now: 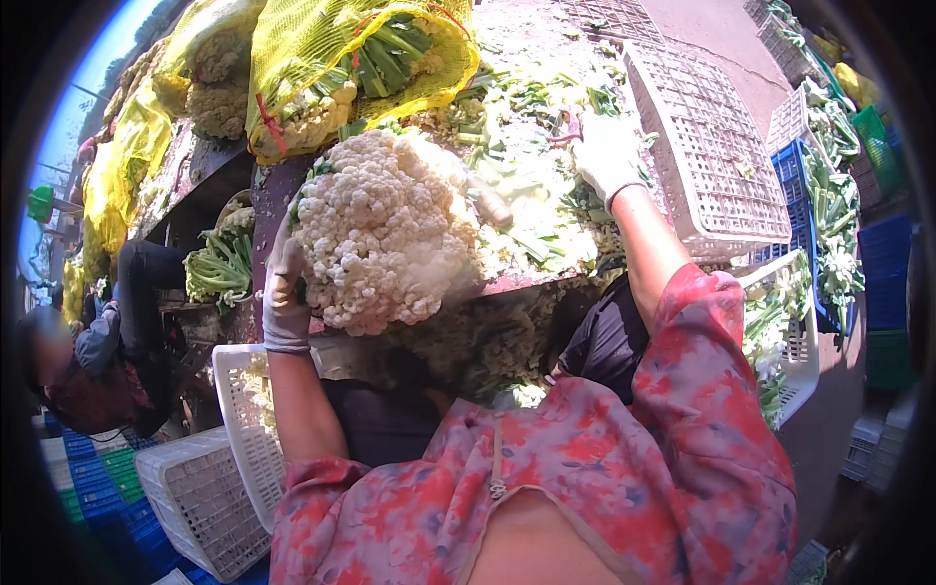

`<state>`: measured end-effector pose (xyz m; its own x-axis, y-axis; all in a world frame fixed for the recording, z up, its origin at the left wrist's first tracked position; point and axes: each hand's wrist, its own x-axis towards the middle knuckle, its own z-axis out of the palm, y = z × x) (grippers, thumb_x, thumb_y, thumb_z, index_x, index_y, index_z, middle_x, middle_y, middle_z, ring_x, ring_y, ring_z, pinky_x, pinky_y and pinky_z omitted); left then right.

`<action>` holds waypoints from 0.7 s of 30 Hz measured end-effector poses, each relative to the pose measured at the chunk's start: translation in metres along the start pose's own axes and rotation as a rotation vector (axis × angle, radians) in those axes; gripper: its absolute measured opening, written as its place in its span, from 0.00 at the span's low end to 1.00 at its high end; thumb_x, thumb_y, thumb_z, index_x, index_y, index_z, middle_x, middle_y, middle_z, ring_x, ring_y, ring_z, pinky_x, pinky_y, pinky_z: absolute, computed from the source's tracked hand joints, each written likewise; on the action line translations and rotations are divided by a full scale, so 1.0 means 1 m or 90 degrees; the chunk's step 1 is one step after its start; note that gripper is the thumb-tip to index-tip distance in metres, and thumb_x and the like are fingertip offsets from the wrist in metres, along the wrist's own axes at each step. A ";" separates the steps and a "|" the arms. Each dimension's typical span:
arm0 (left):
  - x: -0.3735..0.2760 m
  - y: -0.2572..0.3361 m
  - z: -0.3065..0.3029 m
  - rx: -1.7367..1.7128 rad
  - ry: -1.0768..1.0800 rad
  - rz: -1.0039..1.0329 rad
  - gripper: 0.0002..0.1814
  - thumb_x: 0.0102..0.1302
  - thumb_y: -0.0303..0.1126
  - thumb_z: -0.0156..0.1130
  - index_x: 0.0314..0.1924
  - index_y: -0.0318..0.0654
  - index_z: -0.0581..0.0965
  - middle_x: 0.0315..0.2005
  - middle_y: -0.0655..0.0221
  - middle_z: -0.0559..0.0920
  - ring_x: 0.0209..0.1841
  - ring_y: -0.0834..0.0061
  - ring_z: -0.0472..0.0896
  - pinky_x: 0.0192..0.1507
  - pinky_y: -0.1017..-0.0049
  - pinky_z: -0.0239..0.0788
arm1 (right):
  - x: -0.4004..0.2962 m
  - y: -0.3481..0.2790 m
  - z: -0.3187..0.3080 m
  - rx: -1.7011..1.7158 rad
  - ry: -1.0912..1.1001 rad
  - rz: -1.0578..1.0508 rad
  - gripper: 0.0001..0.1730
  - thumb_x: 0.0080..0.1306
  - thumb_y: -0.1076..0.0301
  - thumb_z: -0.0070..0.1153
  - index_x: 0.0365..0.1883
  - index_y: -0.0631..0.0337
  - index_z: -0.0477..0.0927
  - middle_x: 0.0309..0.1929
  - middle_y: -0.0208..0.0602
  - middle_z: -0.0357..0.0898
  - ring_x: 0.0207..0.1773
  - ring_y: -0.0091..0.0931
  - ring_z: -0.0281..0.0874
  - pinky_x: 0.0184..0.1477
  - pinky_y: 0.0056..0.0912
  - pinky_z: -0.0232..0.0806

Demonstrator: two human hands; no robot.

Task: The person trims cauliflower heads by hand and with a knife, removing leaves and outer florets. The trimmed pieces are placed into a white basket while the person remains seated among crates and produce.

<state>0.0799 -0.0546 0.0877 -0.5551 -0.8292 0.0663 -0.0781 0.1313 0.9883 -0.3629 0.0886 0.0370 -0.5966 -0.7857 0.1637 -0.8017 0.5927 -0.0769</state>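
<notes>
A large white cauliflower head (387, 227) stands in front of me at the table's near edge, florets facing me. My left hand (284, 285), in a pale work glove, grips it from its left side; most of the fingers are hidden behind it. To the right, my right hand (605, 157), also in a white glove, is over the table among the cut leaves and floret scraps (545, 234). Glare washes out its fingers. A small reddish curved thing (567, 128) shows at its left side; whether I hold it is unclear.
Yellow mesh bags (300, 66) of cauliflower stand at the far left of the table. An upturned plastic crate (709, 146) sits to the right. White crates (245, 417) flank me, one at the right (801, 351) holding leaves. A co-worker (95, 358) sits at left.
</notes>
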 end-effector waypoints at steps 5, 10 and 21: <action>0.010 0.023 0.012 -0.139 -0.052 0.062 0.49 0.58 0.55 0.65 0.69 0.31 0.57 0.51 0.68 0.77 0.46 0.83 0.75 0.54 0.82 0.63 | 0.005 -0.004 -0.007 0.026 0.043 -0.035 0.19 0.65 0.58 0.51 0.48 0.61 0.76 0.39 0.50 0.80 0.45 0.44 0.77 0.49 0.44 0.67; 0.006 0.046 0.025 -0.144 -0.057 -0.049 0.39 0.60 0.27 0.63 0.70 0.39 0.58 0.44 0.72 0.77 0.32 0.89 0.73 0.38 0.86 0.67 | -0.030 -0.074 -0.075 0.309 -0.012 -0.199 0.27 0.72 0.52 0.44 0.60 0.61 0.70 0.54 0.50 0.75 0.57 0.41 0.74 0.57 0.38 0.66; 0.008 0.028 0.028 -0.287 -0.029 -0.028 0.33 0.58 0.19 0.64 0.64 0.37 0.64 0.49 0.66 0.77 0.45 0.76 0.79 0.44 0.78 0.75 | -0.063 -0.186 -0.151 0.241 -0.135 -0.437 0.29 0.68 0.49 0.51 0.60 0.59 0.72 0.42 0.49 0.79 0.42 0.41 0.79 0.42 0.38 0.72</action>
<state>0.0499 -0.0428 0.1123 -0.5964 -0.8022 0.0266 0.2604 -0.1620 0.9518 -0.1709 0.0552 0.1897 0.0685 -0.9918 0.1077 -0.9270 -0.1032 -0.3606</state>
